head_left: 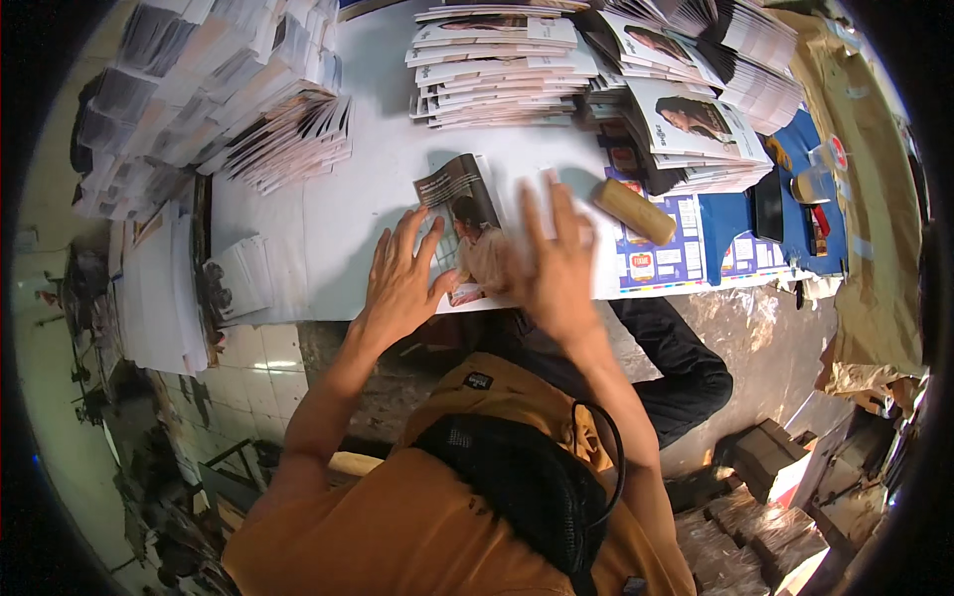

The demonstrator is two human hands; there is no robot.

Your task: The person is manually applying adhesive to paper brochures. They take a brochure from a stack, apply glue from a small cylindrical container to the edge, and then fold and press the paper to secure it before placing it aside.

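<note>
A folded leaflet point(475, 241) with a dark top and a photo of a person in white lies at the near edge of the white tabletop, between my hands. My left hand point(400, 273) rests along the leaflet's left side, fingers spread, thumb reaching over its lower part. On the other side my right hand point(558, 263) is blurred by motion, fingers stretched out, over or beside the leaflet's right edge; exact contact cannot be made out. Neither hand grips anything. Just right of my right hand lies a tan, rounded bar point(636, 211).
Stacked booklets point(497, 74) stand at the back, with more booklets point(696, 124) at the back right. Tall bundles of folded sheets point(199, 89) fill the left. A purple printed sheet point(661, 253), blue cloth point(725, 214) and clear plastic cup point(815, 184) lie right.
</note>
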